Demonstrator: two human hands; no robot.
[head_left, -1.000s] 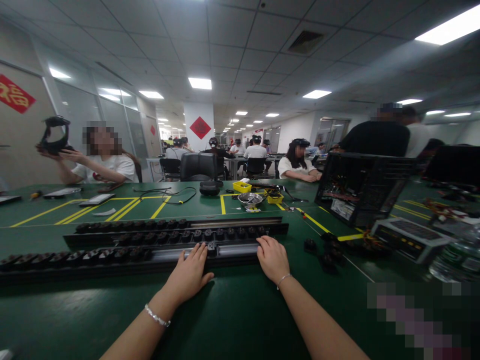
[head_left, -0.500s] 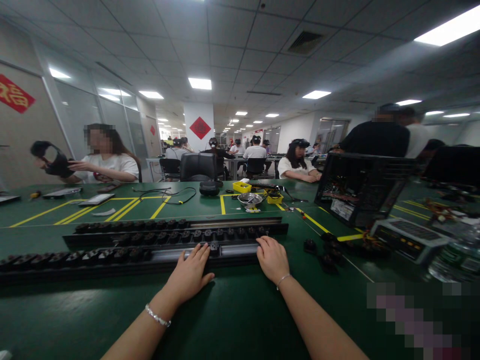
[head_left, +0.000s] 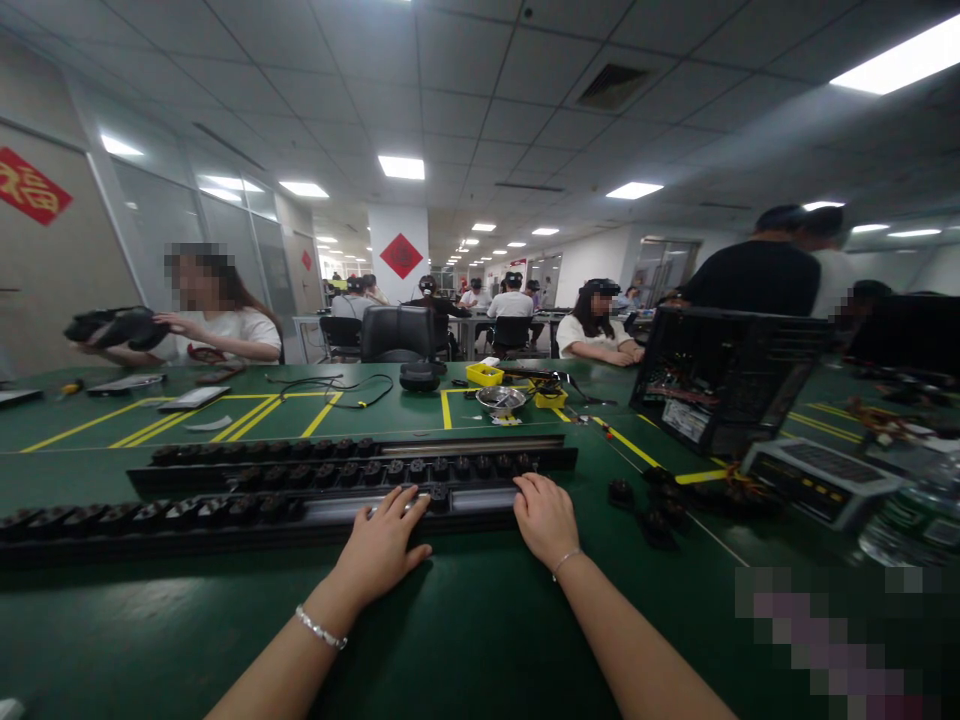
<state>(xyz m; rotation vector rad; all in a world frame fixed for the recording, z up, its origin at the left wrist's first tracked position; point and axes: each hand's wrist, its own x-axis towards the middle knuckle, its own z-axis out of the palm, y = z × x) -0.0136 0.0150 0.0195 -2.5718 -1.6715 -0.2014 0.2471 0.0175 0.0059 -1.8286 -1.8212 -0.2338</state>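
Three long black rails lie across the green table, each carrying a row of small black sliders. My left hand (head_left: 382, 548) rests flat on the nearest rail (head_left: 247, 515), its fingertips against a single black slider (head_left: 437, 495) on the bare metal stretch. My right hand (head_left: 545, 518) presses on the right end of that same rail, fingers bent over its edge. Several loose black sliders (head_left: 651, 500) lie on the table just right of my right hand. Neither hand grips anything.
An open black computer case (head_left: 720, 375) and a grey flat unit (head_left: 821, 478) stand at the right. Yellow bins (head_left: 484, 374) and a metal bowl (head_left: 500, 399) sit mid-table. A person at the far left holds a black headset (head_left: 112, 327); other people sit behind.
My left hand has crept slightly right along the rail, the slider moving with it. The person at the left lowered the headset from raised to near table level.
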